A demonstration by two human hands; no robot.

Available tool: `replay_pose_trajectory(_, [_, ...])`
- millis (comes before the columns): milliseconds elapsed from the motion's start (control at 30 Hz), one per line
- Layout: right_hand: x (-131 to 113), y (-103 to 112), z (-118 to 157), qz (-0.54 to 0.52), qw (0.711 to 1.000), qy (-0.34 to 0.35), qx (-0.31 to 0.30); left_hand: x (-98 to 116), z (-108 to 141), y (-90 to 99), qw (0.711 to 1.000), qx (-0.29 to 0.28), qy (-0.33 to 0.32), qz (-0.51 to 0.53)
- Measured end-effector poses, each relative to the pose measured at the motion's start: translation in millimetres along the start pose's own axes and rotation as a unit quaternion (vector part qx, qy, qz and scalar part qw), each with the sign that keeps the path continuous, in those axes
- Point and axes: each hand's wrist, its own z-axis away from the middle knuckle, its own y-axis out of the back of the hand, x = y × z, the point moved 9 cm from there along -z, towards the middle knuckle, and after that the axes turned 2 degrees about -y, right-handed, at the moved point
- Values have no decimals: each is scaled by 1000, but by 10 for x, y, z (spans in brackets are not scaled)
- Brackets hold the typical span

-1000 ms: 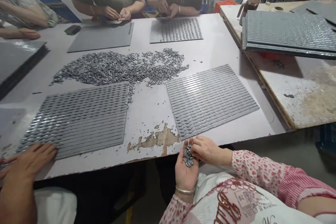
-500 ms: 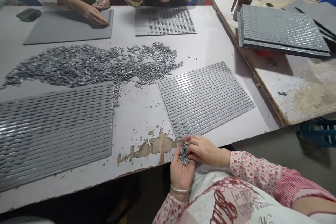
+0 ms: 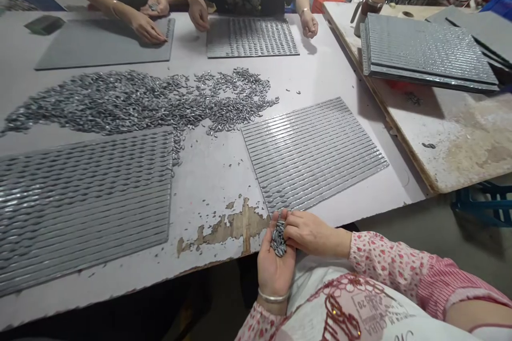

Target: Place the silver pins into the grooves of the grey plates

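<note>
My left hand (image 3: 276, 272), palm up below the table edge, cups a small heap of shiny grey pieces (image 3: 278, 240). Over that heap, the bent fingers of my right hand (image 3: 306, 232) reach in from the right; their tips are hidden among the pieces. Just beyond both hands lies a ridged grey sheet (image 3: 312, 152), tilted on the table, with wavy shapes at its near left corner. Further left a large pile of the same grey pieces (image 3: 120, 98) spreads over the white table (image 3: 208, 176).
Another ridged sheet (image 3: 92, 208) lies at the left. Across the table two people work at a plain sheet (image 3: 100, 42) and a patterned sheet (image 3: 256, 37). A stack of sheets (image 3: 428, 50) and a brown jug (image 3: 370, 8) stand on the right table.
The person across at the centre has parted their hands, one now left of the patterned sheet and one right of it. My hands have barely moved.
</note>
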Motion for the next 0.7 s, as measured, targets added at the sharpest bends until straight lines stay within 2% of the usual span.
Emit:
replay_pose_trajectory(100, [-1, -40, -6, 22, 1000, -1, -3, 10, 19, -21, 1000, -2, -2, 3])
replay_pose_trajectory(233, [-24, -19, -32, 4, 999, 15, 32, 44, 38, -38, 1000, -7, -7, 6])
replay_pose_trajectory(400, [4, -3, -69, 6, 999, -3, 40, 72, 24, -61, 999, -39, -12, 0])
replay_pose_trajectory(533, [-3, -4, -72, 22, 999, 3, 38, 88, -3, -53, 999, -27, -21, -13])
replay_pose_trajectory(700, [34, 166, -63, -85, 992, -29, 90, 119, -28, -32, 998, 8, -20, -57])
